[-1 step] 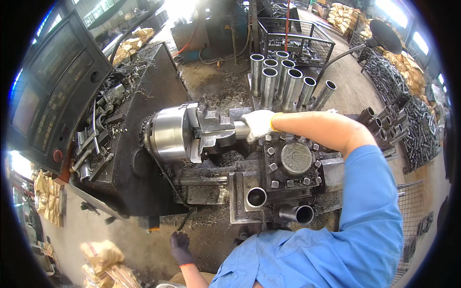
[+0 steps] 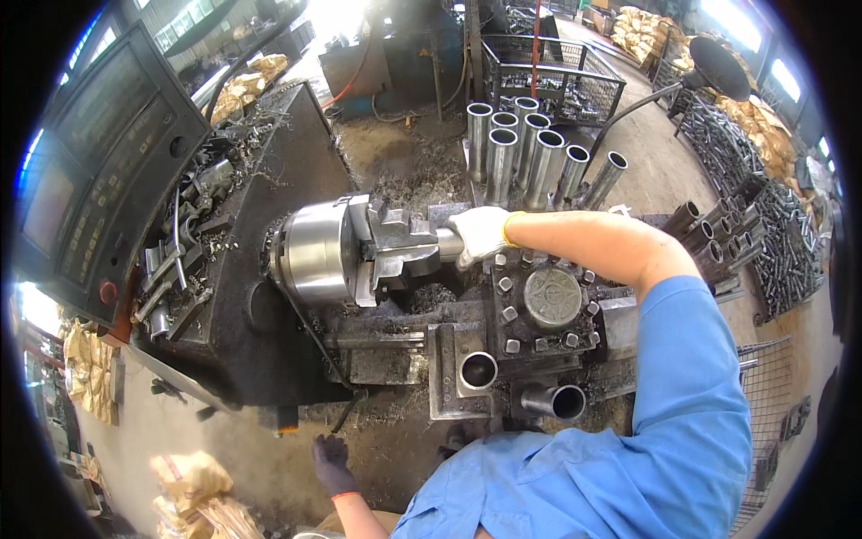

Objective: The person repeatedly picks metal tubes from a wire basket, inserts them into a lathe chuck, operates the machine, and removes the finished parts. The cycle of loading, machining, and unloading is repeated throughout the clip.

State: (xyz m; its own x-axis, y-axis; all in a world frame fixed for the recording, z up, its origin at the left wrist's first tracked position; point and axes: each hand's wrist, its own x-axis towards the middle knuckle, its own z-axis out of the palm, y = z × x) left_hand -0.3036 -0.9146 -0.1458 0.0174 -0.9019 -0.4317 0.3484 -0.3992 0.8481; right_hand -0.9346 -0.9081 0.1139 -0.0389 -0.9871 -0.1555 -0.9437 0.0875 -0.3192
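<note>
A smooth, silvery metal cylinder (image 2: 448, 244) lies level, in line with the steel chuck (image 2: 316, 251). Its left end meets the chuck's stepped jaws; its right end is hidden by the white-gloved right grip (image 2: 481, 235) around it.

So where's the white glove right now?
In the head view, the white glove is on the right hand, just above the middle, holding the end of a shiny metal piece, right of the big round clamp.
</note>
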